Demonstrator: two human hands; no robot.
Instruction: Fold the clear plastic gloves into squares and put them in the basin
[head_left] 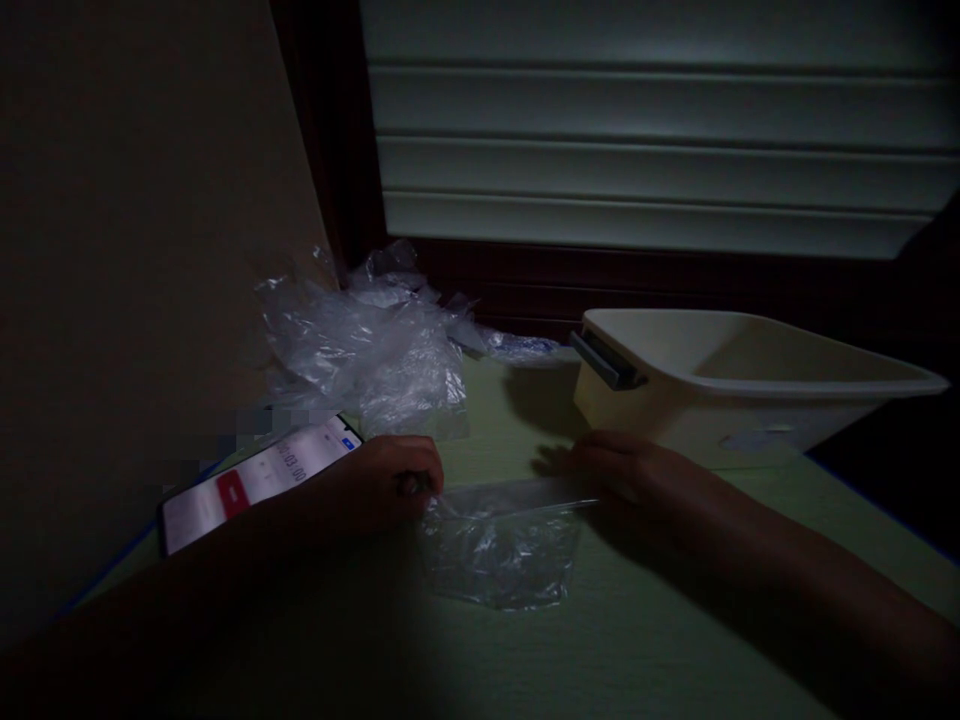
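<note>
You're pinching one plastic bag (502,560) spread, left hand (390,478), right hand (634,472); crumpled bags (375,350) remain, desk's (517,660) far-left corner!

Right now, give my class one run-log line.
left hand: holding clear plastic; right hand: at its opposite end; bin: beyond right hand

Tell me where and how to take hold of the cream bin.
The cream bin is probably best gripped by its near rim, from above on the person's side, thumb outside, fingers inside: it stands upright, open-topped, with that lip exposed.
</note>
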